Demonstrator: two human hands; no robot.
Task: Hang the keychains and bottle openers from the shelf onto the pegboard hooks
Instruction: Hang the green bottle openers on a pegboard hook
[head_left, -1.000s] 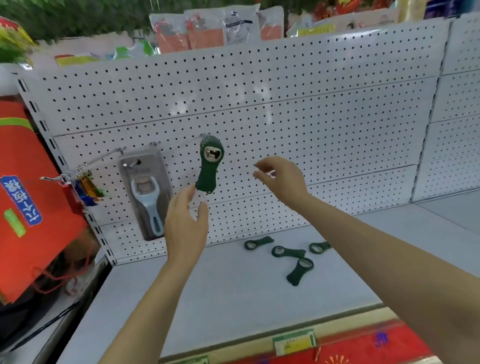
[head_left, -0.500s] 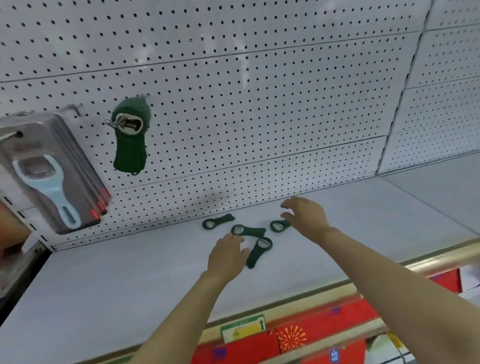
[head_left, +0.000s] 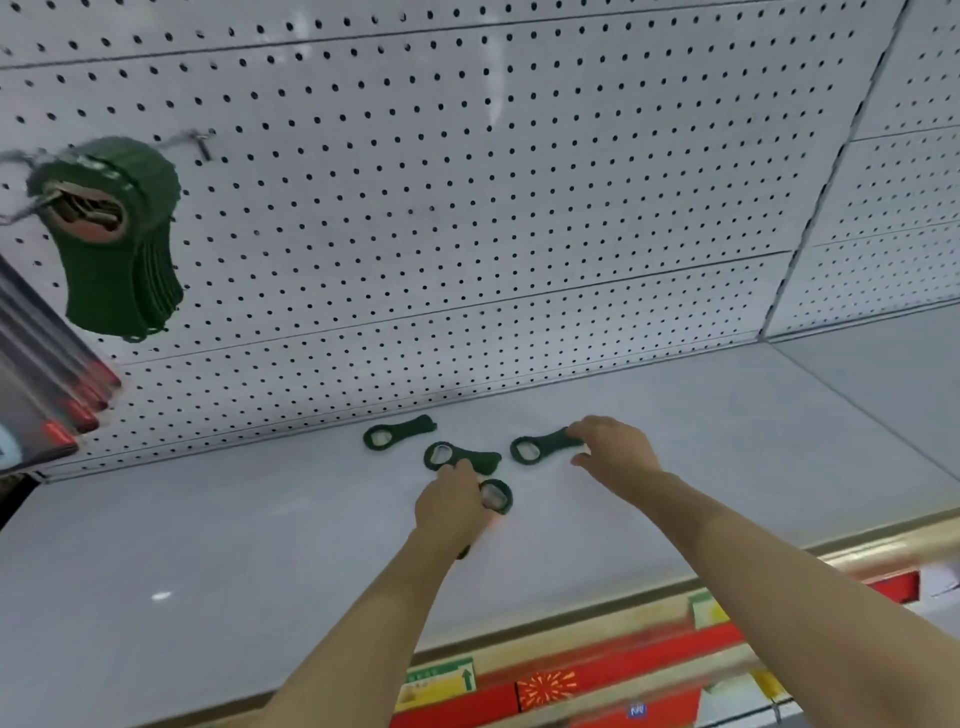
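Several dark green bottle openers lie on the grey shelf (head_left: 208, 545) below the white pegboard (head_left: 467, 208). My left hand (head_left: 449, 506) is curled over the nearest opener (head_left: 497, 496); its ring end sticks out to the right of my fingers. My right hand (head_left: 613, 452) pinches the handle end of the right opener (head_left: 540, 447) between thumb and fingers. Two more openers, one (head_left: 397, 434) at the back left and one (head_left: 460, 457) in the middle, lie loose. A stack of green openers (head_left: 114, 234) hangs on a pegboard hook at the left.
Carded packages (head_left: 52, 395) hang at the far left edge, low on the pegboard. The shelf's front rail carries a green price tag (head_left: 436, 680) and red labels. A second pegboard panel and shelf (head_left: 883, 389) adjoin on the right.
My head has dropped from the pegboard to the shelf. Both hands have come down from near the hanging stack and closed onto openers lying on the shelf.
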